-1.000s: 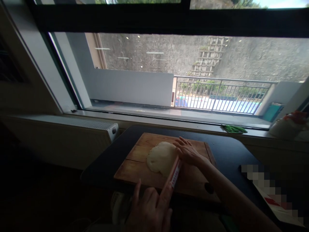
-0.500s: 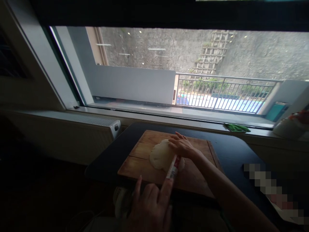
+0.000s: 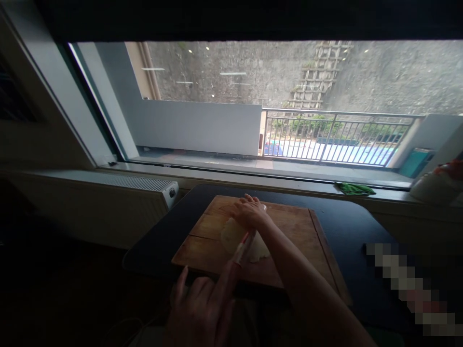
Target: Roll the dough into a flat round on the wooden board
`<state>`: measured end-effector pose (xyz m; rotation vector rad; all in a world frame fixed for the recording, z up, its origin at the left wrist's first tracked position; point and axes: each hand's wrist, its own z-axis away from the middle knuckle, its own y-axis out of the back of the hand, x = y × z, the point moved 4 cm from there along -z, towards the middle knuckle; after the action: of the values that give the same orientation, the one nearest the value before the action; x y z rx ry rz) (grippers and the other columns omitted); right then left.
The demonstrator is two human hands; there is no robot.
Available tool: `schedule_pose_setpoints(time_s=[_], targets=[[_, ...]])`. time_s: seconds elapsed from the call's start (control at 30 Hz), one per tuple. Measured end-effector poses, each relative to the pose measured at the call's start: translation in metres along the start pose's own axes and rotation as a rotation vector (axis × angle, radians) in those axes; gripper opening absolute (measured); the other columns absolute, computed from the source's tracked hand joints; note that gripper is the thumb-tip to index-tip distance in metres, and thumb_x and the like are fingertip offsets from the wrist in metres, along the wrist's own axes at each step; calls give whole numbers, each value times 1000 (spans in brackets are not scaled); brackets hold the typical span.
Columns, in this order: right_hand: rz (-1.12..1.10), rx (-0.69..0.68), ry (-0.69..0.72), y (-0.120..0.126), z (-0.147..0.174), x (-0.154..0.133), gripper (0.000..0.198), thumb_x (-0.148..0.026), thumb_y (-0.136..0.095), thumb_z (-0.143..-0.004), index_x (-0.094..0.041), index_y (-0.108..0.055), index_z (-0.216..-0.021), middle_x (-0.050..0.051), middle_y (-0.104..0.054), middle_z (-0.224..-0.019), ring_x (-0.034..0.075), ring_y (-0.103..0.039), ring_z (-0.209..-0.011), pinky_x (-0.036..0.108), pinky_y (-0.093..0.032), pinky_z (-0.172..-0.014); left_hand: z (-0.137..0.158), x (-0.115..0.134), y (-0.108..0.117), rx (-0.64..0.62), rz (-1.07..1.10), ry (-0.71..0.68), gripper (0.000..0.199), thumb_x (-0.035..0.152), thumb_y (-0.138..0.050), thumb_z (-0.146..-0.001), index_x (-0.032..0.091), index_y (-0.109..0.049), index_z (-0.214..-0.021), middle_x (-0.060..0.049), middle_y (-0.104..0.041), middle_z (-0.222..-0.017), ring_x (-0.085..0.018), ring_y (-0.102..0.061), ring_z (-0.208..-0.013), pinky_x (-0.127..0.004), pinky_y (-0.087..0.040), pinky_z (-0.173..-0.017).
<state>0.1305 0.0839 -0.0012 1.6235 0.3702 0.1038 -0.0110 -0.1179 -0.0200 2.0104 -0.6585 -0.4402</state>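
A thin rolling pin point(image 3: 243, 246) with red and white markings lies slantwise across a flattened round of pale dough point(image 3: 231, 238). The dough rests on a wooden board point(image 3: 296, 231). My right hand point(image 3: 248, 212) reaches over to the pin's far end, its palm on it and the fingers bent over to the left. At the near end, my left hand point(image 3: 202, 303) holds the pin beneath a long finger, with another finger lifted away. Part of the dough is hidden under the right hand and the pin.
The board sits on a dark table point(image 3: 155, 241) with rounded corners, below a window. A green cloth point(image 3: 354, 188) lies on the sill. To the left stands a white radiator point(image 3: 144, 193), and a blurred-out object point(image 3: 408, 289) rests at the table's right side.
Both hands and the rolling pin have shifted left across the dough. More dough now shows to the right of the pin, less to its left.
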Motion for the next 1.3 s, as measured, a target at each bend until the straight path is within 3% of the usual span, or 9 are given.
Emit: schedule_pose_setpoints(time_s=[0.13, 0.3, 0.43, 0.63, 0.83, 0.93, 1.07, 1.17, 1.3], targets=[[3, 3, -51, 0, 3, 0, 50, -54, -36, -86, -23, -55, -121, 7, -47, -135, 25, -22, -133, 42, -18, -104, 3, -3, 5, -10, -13, -11, 58, 25, -42, -87, 23, -26, -142, -5, -64, -95, -19, -55, -82, -55, -18, -101], [26, 34, -104, 4, 83, 45, 46, -41, -18, -95, -29, -52, -123, -1, -43, -139, 17, -17, -136, 37, -19, -106, 8, 15, -8, 56, 75, -40, 61, 24, -44, -82, 24, -30, -141, -1, -60, -77, -19, -54, -75, -57, -16, -102], [65, 108, -211, 2, 130, 67, 54, -38, -15, -95, -13, -29, -140, 10, -26, -148, 21, -13, -137, 43, -11, -109, 11, 21, -15, 130, 97, -79, 60, 24, -43, -80, 22, -33, -139, -1, -60, -74, -18, -53, -71, -57, -15, -103], [44, 139, -130, 1, 68, 38, 45, -43, -21, -96, -24, -53, -121, 6, -40, -140, 24, -22, -134, 47, -18, -107, -1, -22, 5, 10, 36, 30, 43, 27, -44, -88, 25, -44, -131, -3, -66, -94, -18, -57, -82, -53, -17, -104], [8, 164, -36, 11, 7, 7, 37, -36, -54, -87, -17, -51, -118, 8, -53, -120, 20, -55, -101, 44, -46, -86, -19, -62, 10, 48, 13, 272, 32, 32, -41, -91, 20, -59, -114, -4, -67, -88, -21, -58, -88, -57, -17, -103], [3, 146, -20, 13, 31, 10, 34, -40, -44, -91, -20, -53, -117, 7, -51, -124, 23, -48, -115, 46, -41, -92, -20, -56, 7, 51, 57, 268, 30, 32, -42, -91, 22, -59, -113, -3, -67, -91, -20, -58, -88, -57, -16, -103], [29, 107, -37, 7, 104, 25, 42, -40, -21, -96, -27, -56, -114, 2, -51, -129, 20, -26, -133, 42, -28, -103, -15, -43, 0, 44, 105, 223, 30, 38, -46, -89, 23, -59, -112, -3, -67, -93, -20, -58, -88, -56, -17, -104], [85, 145, -93, 1, 148, 31, 51, -44, -21, -94, -18, -39, -135, 6, -38, -142, 21, -18, -136, 42, -19, -108, -11, -41, -5, 37, 84, 229, 35, 42, -48, -87, 22, -59, -113, -3, -66, -89, -22, -57, -87, -57, -17, -103], [76, 134, -153, -1, 140, 30, 55, -46, -18, -94, -17, -37, -136, 8, -34, -144, 23, -15, -136, 44, -16, -108, -17, -46, -3, 48, 57, 243, 32, 42, -47, -88, 23, -61, -110, -3, -65, -86, -22, -57, -87, -57, -18, -103]])
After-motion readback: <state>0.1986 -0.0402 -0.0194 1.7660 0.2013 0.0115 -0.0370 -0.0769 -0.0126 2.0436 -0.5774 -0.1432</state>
